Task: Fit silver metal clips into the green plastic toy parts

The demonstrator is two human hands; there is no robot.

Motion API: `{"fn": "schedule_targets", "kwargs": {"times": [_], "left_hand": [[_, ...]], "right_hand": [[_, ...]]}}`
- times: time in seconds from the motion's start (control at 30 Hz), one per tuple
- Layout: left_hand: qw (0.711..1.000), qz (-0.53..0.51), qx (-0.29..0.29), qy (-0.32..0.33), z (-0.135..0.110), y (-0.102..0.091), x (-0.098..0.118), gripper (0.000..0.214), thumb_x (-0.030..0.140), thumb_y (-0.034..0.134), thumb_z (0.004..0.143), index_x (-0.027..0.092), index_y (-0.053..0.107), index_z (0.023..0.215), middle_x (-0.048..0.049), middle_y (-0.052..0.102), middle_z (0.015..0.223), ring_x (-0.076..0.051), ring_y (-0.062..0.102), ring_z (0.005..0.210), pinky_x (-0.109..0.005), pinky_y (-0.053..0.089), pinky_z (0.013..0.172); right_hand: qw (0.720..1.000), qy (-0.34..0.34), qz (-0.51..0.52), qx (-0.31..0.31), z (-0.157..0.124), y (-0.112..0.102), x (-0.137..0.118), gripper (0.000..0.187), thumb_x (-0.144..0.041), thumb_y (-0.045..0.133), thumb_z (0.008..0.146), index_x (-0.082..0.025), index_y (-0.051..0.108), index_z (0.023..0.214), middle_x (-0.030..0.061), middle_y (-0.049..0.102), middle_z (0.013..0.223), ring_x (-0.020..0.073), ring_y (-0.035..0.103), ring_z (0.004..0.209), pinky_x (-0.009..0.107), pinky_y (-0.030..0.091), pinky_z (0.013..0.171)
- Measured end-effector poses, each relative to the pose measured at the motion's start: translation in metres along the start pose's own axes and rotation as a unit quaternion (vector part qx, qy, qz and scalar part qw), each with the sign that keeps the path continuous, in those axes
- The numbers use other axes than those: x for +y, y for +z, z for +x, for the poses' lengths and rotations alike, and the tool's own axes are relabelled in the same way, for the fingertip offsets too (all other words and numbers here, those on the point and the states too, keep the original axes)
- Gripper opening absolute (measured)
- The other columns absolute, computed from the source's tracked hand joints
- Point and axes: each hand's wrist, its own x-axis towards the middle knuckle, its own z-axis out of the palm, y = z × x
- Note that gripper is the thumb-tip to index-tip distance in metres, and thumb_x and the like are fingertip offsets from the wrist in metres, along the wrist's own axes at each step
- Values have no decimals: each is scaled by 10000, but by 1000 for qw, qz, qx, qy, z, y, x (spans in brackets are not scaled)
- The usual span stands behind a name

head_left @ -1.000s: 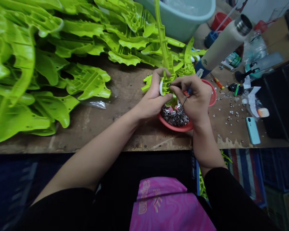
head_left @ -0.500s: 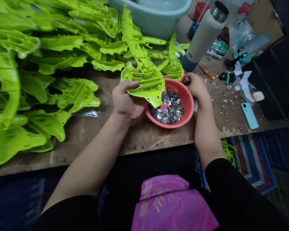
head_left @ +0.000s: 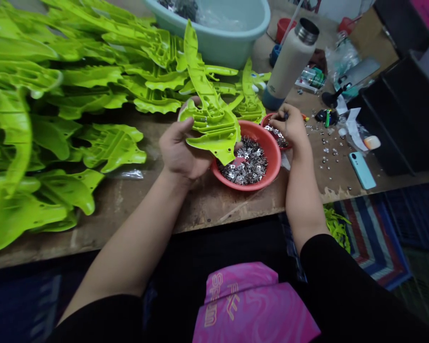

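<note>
Across my left hand (head_left: 180,152), clasped hollow side up, seemingly for access, lies a lime-green ribbed plastic shell (head_left: 216,131). Right of that grip, my right hand (head_left: 292,126) hangs over a small red plastic bowl (head_left: 266,117); its pinch I cannot tell.

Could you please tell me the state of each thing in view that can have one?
Green part: held in the left hand, ribbed side showing
Right hand: fingers at the small red bowl
Large red bowl: open, containing metal pieces
Bottle: standing
Phone: lying flat
Pale green tub: open
</note>
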Motion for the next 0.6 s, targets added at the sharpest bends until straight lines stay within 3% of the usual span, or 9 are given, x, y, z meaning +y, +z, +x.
{"fn": "schedule_targets", "kwargs": {"times": [0.13, 0.27, 0.37, 0.47, 0.6], "left_hand": [[999, 31, -9, 2, -2, -1, -6, 361, 427, 758, 758, 321, 724, 1101, -66, 787, 1329, -399, 678, 1438, -605, 689, 1064], [999, 51, 5, 10, -3, 1, -17, 713, 405, 919, 682, 331, 610, 1321, -69, 764, 1344, -385, 716, 1390, -564, 685, 1092], [995, 78, -6, 60, -3, 3, -25, 839, 514, 975, 710, 340, 535, 1403, -79, 751, 1372, -364, 712, 1410, -525, 641, 1155], [992, 90, -18, 81, -4, 5, -29, 881, 574, 978, 729, 343, 527, 1451, -82, 748, 1363, -361, 684, 1456, -524, 585, 1223], [992, 94, -5, 85, -7, 7, -31, 839, 631, 968, 745, 347, 570, 1427, -68, 733, 1374, -378, 656, 1490, -535, 557, 1248]], "right_hand": [[990, -86, 108, 5, -4, -1, -18, 494, -271, 772, 765, -304, 280, 802, -39, 686, 827, 156, 683, 775, 403, 637, 802], [973, -192, 125, -34, -32, 14, -66, 523, -282, 836, 775, -293, 313, 758, -37, 738, 826, 151, 689, 741, 381, 646, 751], [959, -248, 132, -47, -56, 31, -100, 464, -267, 819, 840, -297, 364, 755, -29, 766, 854, 154, 692, 739, 381, 638, 722], [948, -269, 154, -65, -73, 46, -116, 456, -322, 805, 888, -300, 364, 776, -24, 780, 907, 153, 709, 763, 388, 654, 730], [962, -230, 135, -59, -82, 58, -112, 450, -444, 834, 892, -291, 415, 830, -35, 759, 955, 157, 728, 837, 409, 693, 815]]}}
